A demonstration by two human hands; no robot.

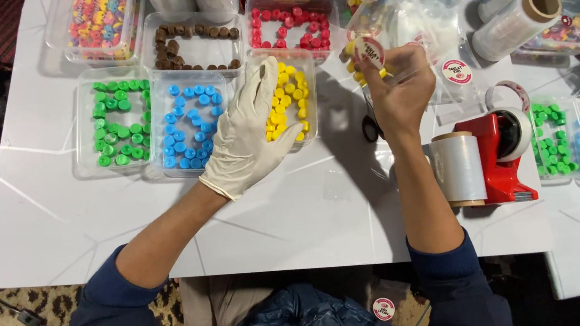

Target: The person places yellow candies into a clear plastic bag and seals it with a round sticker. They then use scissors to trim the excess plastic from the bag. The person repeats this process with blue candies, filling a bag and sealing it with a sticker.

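1. Reaching with the gloved left hand (248, 128) over the clear tray of yellow candies (286, 100), fingers (263, 81) stretched out straight and close together, gripping nothing, palm resting across the tray's left edge.
2. Holding up a small clear bag (390, 25) with the bare right hand (399, 90), fingers curled and pinched on the bag's near edge; yellow pieces and a round white-and-red sticker (369, 50) showing at the bag's left side, just right of the yellow tray.
3. Sitting left of the yellow tray: a tray of blue candies (189, 126), touching it, and further left a tray of green candies (115, 122).
4. Lying in the far row: a tray of brown candies (192, 45), a tray of red candies (288, 27), and at far left a tray of mixed colours (92, 23).
5. Standing on the white tabletop (274, 220) to the right of the right forearm: a red tape dispenser (506, 158) with a roll of clear film (458, 169) upright against its left side.
6. Resting at far right: two rolls of clear wrap (517, 0) side by side, tilted, with further trays of green and blue candies (575, 141) nearer, right of the dispenser.
7. Peeking out beneath the right hand: black scissor handles (371, 128) on the tabletop.
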